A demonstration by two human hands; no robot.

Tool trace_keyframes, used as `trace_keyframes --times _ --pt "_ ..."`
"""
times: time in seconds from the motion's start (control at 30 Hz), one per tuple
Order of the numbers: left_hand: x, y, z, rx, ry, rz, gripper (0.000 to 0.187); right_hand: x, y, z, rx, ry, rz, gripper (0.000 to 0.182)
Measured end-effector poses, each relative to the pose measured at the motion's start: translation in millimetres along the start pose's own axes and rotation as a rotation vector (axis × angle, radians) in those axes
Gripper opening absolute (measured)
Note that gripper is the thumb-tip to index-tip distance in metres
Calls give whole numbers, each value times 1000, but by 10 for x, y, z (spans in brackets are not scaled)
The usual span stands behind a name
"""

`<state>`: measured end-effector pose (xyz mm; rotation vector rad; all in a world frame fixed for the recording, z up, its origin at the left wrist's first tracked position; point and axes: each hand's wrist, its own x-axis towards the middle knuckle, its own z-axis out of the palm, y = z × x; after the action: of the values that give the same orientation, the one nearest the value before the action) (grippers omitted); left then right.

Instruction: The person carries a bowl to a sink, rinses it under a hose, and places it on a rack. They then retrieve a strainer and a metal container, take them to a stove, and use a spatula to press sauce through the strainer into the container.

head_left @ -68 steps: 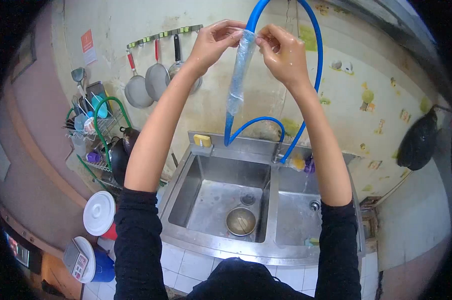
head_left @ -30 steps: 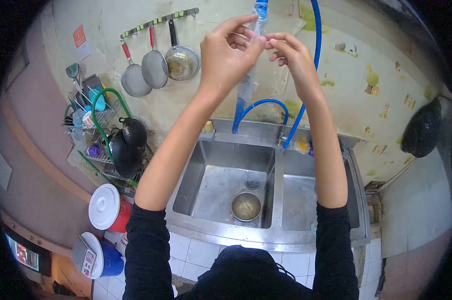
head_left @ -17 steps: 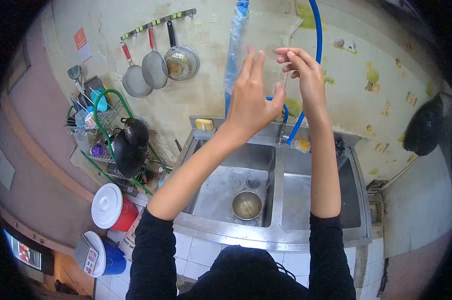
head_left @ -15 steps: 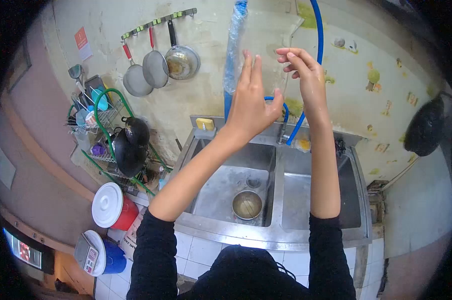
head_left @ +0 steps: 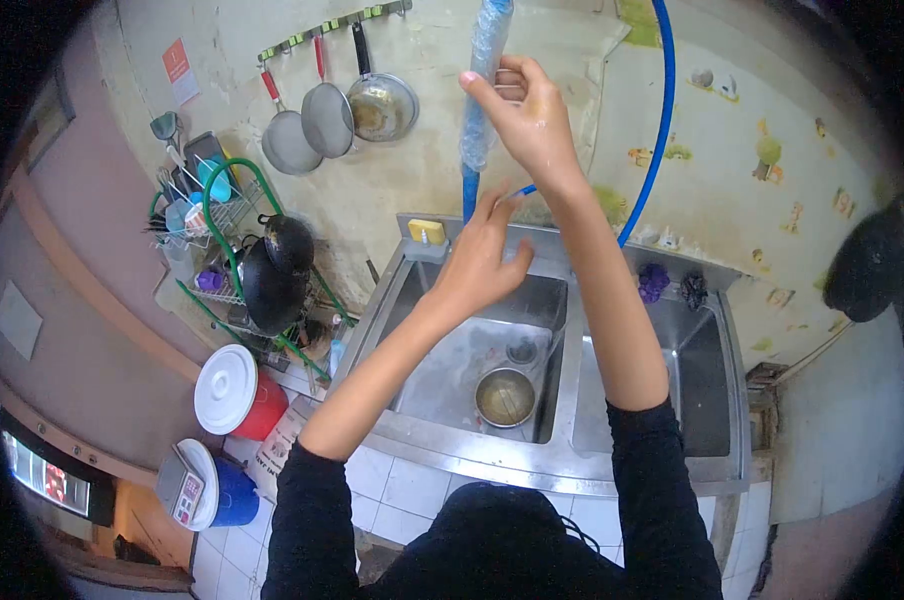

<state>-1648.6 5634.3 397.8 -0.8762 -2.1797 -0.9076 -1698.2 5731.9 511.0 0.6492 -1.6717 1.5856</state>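
Two hands are raised over the sink: the left hand (head_left: 480, 262) and the right hand (head_left: 528, 122). The steel sink (head_left: 472, 440) has two basins, with one metal bowl (head_left: 505, 397) in the left basin. Three pans (head_left: 330, 118) hang on the far wall rail. Two black woks (head_left: 267, 290) rest on the one green dish rack (head_left: 234, 185) at left. One blue hose (head_left: 655, 130) loops overhead. Two lidded buckets stand near left: one red bucket (head_left: 257, 408), one blue bucket (head_left: 234, 498).
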Motion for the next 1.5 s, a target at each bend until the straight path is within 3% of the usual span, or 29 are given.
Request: trace_keyframes --times 0.13,0.33,0.53,0.67,0.8,0.9,0.93,0.97,1.03,1.13,1.2,1.27,1.3,1.33,1.47,1.5 --pt "-495 -207 -62 -41 -51 -123 33 98 -6 -15 203 -221 149 38" --pt "-1073 -296 -318 -90 -55 -366 23 108 156 -47 476 -355 179 37" --pt "-1618 -650 -444 150 -64 -451 19 -5 386 -195 396 -544 116 54" --pt "-2150 -996 -374 201 -93 -430 18 -300 854 -402 269 -550 309 63" --pt "-2453 -951 -204 42 -23 -717 17 -938 1192 -755 395 -565 416 59" --pt "-2876 -1181 95 46 -61 -715 17 -1808 1892 -1061 515 -602 906 57" --pt "-3022 -1263 216 22 -76 -737 17 -2178 2100 -1148 405 -568 949 50" --pt "-3150 -1321 358 -42 -94 -792 17 -2600 2649 -1366 203 -701 1100 37" --pt "-3156 -1354 535 -127 -166 -867 17 -3049 2990 -1568 -97 -438 1401 24" --pt "-2916 -1419 950 -209 -336 -889 18 -3154 3732 -1697 -79 34 1122 18" --pt "-2814 -1590 1411 -291 -464 -843 22 -2793 3827 -1659 -104 151 1015 19" --pt "-2496 -1629 1983 -616 -379 -1048 19 -2538 3976 -1670 -81 155 1092 18" --pt "-2440 -1801 2309 -645 -411 -968 23 -2485 4002 -1721 -70 85 1097 17" --pt "-2096 -1706 2549 -824 -383 -1171 25 -2441 4032 -1777 -57 16 1099 16" --pt "-1273 -1753 3537 -903 -431 -1134 24 -2566 4191 -2090 -27 -118 1037 15" --pt "-1116 -1693 3674 -976 -412 -1113 22 -2653 4332 -2218 -241 -90 926 17"
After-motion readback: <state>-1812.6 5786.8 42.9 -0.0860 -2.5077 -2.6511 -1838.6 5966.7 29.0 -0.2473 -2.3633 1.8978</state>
